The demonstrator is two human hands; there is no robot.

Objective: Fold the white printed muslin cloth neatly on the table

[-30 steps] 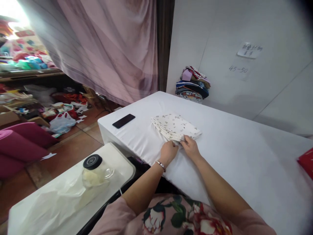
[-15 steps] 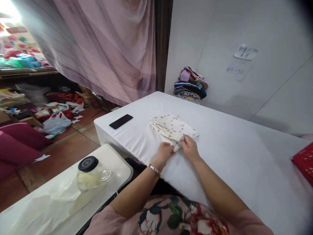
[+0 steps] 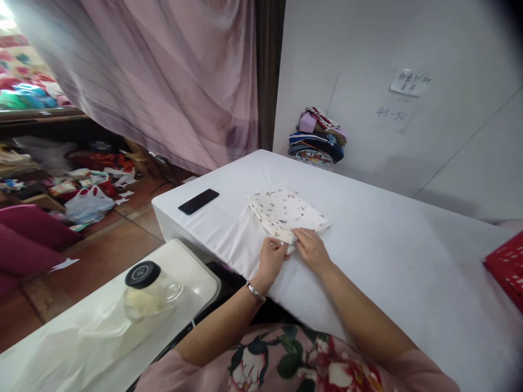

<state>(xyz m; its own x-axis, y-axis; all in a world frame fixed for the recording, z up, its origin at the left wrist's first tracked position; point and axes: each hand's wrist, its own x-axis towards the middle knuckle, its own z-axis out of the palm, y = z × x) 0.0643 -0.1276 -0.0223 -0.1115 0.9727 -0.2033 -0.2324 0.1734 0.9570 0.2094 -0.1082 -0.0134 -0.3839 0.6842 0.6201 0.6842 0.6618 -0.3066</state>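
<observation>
A white cloth (image 3: 288,209) with a small scattered print lies folded in several layers on the white-covered table (image 3: 379,256). My left hand (image 3: 273,255), with a bracelet at its wrist, pinches the cloth's near corner. Beside it, my right hand (image 3: 312,247) has its fingers closed on the same near edge, a little to the right. The fingertips of both hands are partly hidden by the hands and the fabric.
A black phone (image 3: 199,201) lies at the table's left end. A jar with a black lid (image 3: 143,274) stands on a lower white table (image 3: 192,267). Folded clothes (image 3: 316,139) are stacked by the wall. A red basket (image 3: 506,269) is at the right edge.
The upper layers, raised at the near edge before, now lie flatter. My right hand has moved slightly left and down, closer to my left hand. The view has shifted a little.
</observation>
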